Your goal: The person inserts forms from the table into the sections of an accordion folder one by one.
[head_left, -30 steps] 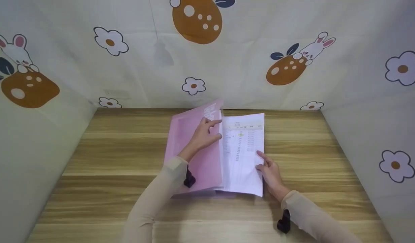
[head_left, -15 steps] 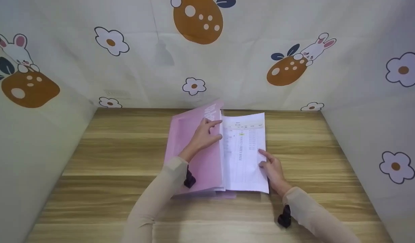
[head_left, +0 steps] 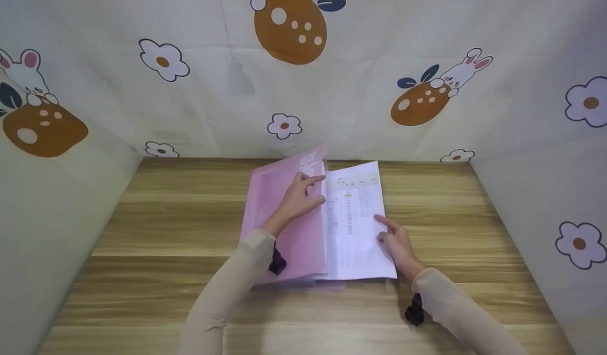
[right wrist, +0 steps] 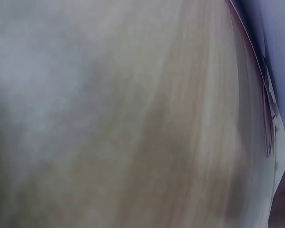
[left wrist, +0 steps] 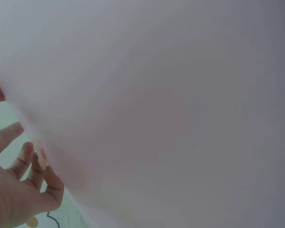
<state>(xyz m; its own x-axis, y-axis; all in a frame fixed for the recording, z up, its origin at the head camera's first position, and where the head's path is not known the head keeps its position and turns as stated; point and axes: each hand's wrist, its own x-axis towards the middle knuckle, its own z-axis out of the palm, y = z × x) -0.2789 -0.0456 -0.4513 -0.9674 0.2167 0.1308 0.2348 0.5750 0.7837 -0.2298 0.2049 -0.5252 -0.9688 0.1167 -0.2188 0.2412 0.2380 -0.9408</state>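
Note:
A pink folder (head_left: 264, 197) with white lettering stands partly opened near the back of the wooden table. My left hand (head_left: 296, 199) lies across its raised front cover, thumb and fingers at the cover's right edge. In the left wrist view the pale cover (left wrist: 156, 118) fills most of the picture, fingertips bent at its edge. A white printed sheet (head_left: 360, 246), with columns of text and a small yellow highlight, sticks out of the folder to the right. My right hand (head_left: 399, 246) pinches that sheet's right edge between thumb and index finger. The folder's inside is mostly hidden.
Wood-grain tabletop (head_left: 175, 222) surrounds the folder. A patterned fabric backdrop (head_left: 357, 98) rises behind the table and along both sides. Dark wrist devices show at the left cuff (head_left: 277, 261) and right cuff (head_left: 415, 310).
The sheet has tilted, its top corner shifting left and its lower corner right and slightly up. My right hand has risen slightly with it. The left hand and pink cover stay in place.

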